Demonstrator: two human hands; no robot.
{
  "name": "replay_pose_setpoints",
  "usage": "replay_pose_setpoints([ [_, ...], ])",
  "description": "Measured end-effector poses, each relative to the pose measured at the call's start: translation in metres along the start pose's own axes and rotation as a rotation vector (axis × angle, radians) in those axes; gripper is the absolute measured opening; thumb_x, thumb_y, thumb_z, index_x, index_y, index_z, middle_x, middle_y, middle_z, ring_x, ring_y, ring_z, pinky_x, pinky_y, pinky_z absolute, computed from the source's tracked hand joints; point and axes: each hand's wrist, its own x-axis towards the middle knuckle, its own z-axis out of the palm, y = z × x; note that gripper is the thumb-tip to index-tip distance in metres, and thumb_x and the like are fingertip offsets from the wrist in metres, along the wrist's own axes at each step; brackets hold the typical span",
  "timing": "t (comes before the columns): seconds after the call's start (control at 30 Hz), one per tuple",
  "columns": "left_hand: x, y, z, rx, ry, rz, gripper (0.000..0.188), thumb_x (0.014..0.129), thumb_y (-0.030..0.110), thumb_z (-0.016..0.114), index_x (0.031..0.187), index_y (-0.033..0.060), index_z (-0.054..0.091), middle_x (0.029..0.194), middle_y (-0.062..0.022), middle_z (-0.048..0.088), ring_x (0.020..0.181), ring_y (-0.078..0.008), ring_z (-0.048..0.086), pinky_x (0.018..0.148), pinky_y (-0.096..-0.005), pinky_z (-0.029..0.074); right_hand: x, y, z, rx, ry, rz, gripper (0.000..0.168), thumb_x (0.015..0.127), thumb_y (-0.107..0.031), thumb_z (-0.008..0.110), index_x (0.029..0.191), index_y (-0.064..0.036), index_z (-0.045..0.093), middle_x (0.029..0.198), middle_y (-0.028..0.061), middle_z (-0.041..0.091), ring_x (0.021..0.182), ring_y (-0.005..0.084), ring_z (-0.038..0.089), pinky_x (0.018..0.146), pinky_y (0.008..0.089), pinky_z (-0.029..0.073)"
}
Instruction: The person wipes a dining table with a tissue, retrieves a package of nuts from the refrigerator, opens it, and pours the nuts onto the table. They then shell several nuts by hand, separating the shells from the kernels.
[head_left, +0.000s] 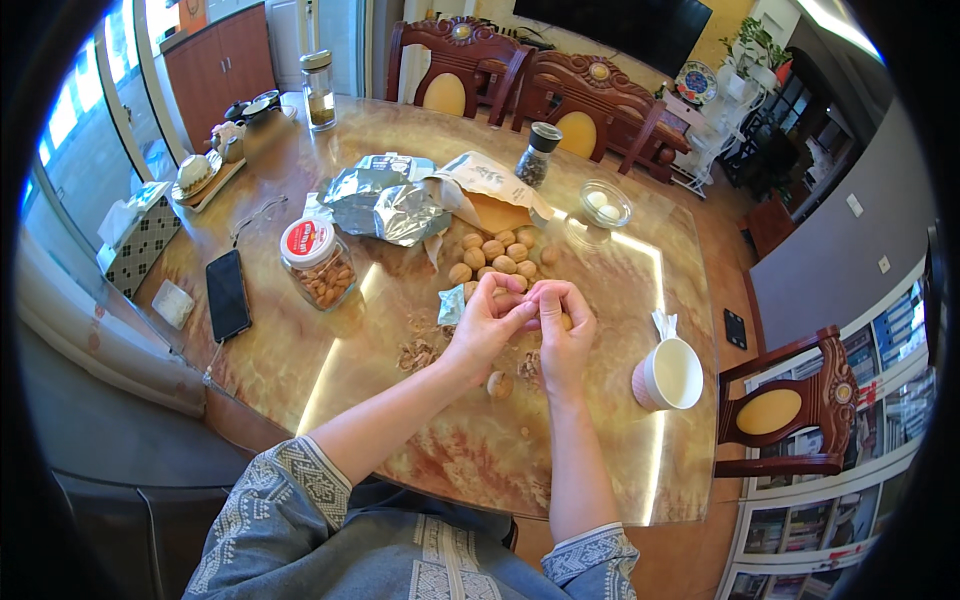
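My left hand (491, 319) and my right hand (564, 322) meet fingertip to fingertip above the table. Whatever lies between the pinching fingertips is hidden. Inside the curl of my right hand shows a tan bit, seemingly a walnut piece (567, 321). Just beyond both hands sits a heap of whole walnuts (504, 253). A pale blue wrapper (451, 305) touches the outline of my left hand. Below the hands, a single walnut (499, 385) lies between my forearms. Broken walnut shells (417, 355) are piled left of it, with more shell bits (529, 365) by my right wrist.
A jar of almonds (319, 262), foil bag (382, 206), paper bag (491, 187) and pepper grinder (538, 154) stand beyond. A glass bowl with eggs (604, 204) and a paper cup (673, 373) are right. A phone (227, 295) and tissue box (139, 240) lie left.
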Motion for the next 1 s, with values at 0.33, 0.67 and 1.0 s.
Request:
replay_pose_setpoints([
  [0.33, -0.011, 0.009, 0.017, -0.060, -0.013, -0.108, 0.029, 0.106, 0.035, 0.043, 0.120, 0.0102, 0.049, 0.113, -0.0033, 0.056, 0.104, -0.0126, 0.057, 0.094, -0.0325, 0.048, 0.004, -0.003, -0.001, 0.049, 0.111, -0.049, 0.014, 0.098, -0.015, 0.061, 0.089, -0.005, 0.056, 0.073, -0.0025, 0.053, 0.066, 0.0051, 0.050, 0.061, 0.0194, 0.041],
  [0.67, -0.012, -0.001, 0.030, -0.063, 0.012, -0.130, 0.036, 0.105, 0.044, 0.040, 0.123, 0.0158, 0.054, 0.113, 0.0030, 0.057, 0.104, -0.0083, 0.053, 0.092, -0.0293, 0.042, 0.001, -0.005, 0.006, -0.089, 0.171, -0.136, 0.015, 0.098, -0.011, 0.059, 0.085, -0.003, 0.058, 0.073, -0.0025, 0.056, 0.065, 0.0040, 0.049, 0.058, 0.0196, 0.039],
  [1.0, -0.016, -0.002, 0.029, 0.020, 0.112, -0.017, 0.029, 0.103, 0.032, 0.051, 0.123, 0.0112, 0.052, 0.108, 0.0011, 0.055, 0.103, -0.0101, 0.053, 0.090, -0.0295, 0.044, 0.005, 0.007, 0.000, 0.208, 0.079, 0.086, 0.042, 0.104, -0.041, 0.047, 0.084, -0.005, 0.056, 0.073, -0.0036, 0.048, 0.072, 0.0061, 0.046, 0.068, 0.0208, 0.040],
])
